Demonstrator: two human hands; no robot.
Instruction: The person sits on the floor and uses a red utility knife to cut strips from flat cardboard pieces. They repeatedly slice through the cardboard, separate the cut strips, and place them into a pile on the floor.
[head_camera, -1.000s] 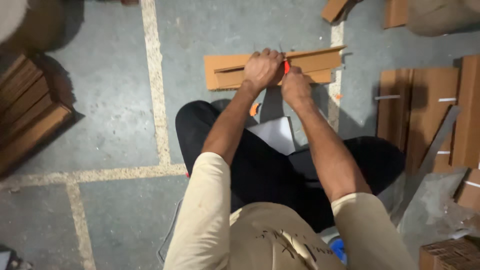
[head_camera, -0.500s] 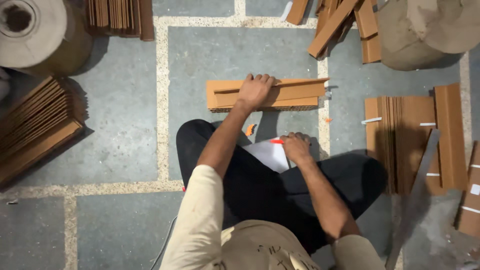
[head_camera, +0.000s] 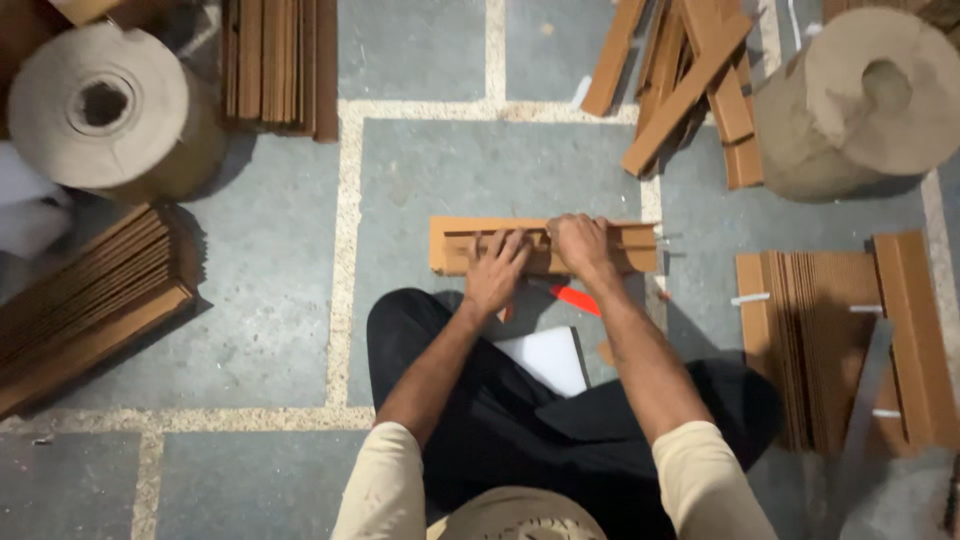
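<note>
Around the folded cardboard piece (head_camera: 545, 245): paper rolls (head_camera: 115, 110) far left and upper right, loose strips (head_camera: 690, 80) above, stacked cardboard (head_camera: 830, 340) right, red cutter (head_camera: 577, 299) and white sheet (head_camera: 545, 358) just below. Lying flat on the floor, long axis left to right. Left hand (head_camera: 497, 270) spread flat on it; right hand (head_camera: 583, 245) curled over its top edge.

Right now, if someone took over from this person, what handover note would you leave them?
Left hand: flat on the folded cardboard strip, pressing, nothing gripped.
Right hand: also on the strip, fingers curled over its top edge.
Strip lies on the floor before the crossed legs; a red tool and a white sheet lie beside the knees.
Cardboard stacks and paper rolls surround.
</note>
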